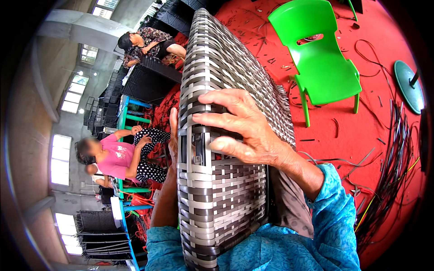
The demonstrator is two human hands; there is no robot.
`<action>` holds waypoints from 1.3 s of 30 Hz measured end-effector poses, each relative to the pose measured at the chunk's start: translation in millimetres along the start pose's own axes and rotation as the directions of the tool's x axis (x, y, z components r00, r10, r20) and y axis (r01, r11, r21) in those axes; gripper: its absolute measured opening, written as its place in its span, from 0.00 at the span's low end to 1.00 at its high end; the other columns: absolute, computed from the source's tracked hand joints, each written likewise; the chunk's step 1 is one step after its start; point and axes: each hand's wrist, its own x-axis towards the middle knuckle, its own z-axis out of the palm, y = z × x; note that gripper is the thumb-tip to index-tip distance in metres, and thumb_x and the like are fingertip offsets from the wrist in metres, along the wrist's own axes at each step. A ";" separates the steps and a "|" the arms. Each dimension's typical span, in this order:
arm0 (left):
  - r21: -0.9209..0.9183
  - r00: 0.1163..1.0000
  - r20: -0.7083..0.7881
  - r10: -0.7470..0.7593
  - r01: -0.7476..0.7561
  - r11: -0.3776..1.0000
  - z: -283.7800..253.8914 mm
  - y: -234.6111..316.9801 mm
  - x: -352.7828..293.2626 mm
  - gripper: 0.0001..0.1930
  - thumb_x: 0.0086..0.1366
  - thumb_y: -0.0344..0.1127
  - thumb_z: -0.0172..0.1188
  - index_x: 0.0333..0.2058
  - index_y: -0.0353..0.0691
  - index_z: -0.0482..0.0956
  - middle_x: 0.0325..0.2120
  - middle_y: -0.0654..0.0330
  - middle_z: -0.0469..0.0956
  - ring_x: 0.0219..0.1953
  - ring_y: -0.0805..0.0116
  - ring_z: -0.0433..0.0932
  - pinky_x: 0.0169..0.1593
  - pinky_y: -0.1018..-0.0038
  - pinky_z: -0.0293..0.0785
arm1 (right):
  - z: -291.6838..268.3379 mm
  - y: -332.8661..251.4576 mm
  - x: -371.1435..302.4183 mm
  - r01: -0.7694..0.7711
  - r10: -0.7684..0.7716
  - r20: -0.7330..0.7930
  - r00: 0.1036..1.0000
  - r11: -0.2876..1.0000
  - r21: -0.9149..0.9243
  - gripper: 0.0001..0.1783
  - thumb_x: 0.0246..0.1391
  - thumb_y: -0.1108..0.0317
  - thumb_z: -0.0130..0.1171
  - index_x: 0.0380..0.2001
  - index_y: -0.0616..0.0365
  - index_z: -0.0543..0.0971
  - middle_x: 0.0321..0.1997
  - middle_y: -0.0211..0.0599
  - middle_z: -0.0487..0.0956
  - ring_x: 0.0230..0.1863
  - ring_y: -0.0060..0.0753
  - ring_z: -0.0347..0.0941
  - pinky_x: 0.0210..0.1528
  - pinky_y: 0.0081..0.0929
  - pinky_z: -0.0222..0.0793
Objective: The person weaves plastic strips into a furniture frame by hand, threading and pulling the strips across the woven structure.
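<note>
Woven rattan-style furniture piece, made of interlaced grey and dark brown flat strips, stands upright between the person's forearms, its narrow edge turned up toward the camera and its near end against the blue patterned shirt. Part of that edge is unfilled: a narrow gap among the strips shows something dark inside (too small to make out).

The right hand lies over the edge and the broad right side, its fingers spread apart and touching the weave, the thumb just beside the gap. The left hand is on the far side of the piece; a finger shows along the left edge, but the rest is hidden, so I cannot tell whether it is wide or gripping.

To the right, a bright green plastic chair stands on the red floor covering, near a round teal base with a dark rod. A loose bundle of dark strips lies below that base. On the left, a co-worker in a pink top sits with both hands near dotted trousers, and another in a dark patterned shirt leans beside a black woven piece.
</note>
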 end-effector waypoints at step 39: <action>0.388 0.881 -0.430 -0.196 0.376 0.841 -25.6 168.2 -43.9 0.49 0.37 0.38 0.69 0.57 0.34 0.51 0.49 0.47 0.67 0.46 0.66 0.72 0.49 0.71 0.72 | 39.4 16.8 -20.5 -0.100 0.182 -0.250 0.951 0.946 0.308 0.18 0.40 0.77 0.58 0.40 0.56 0.76 0.50 0.40 0.70 0.52 0.45 0.64 0.52 0.36 0.59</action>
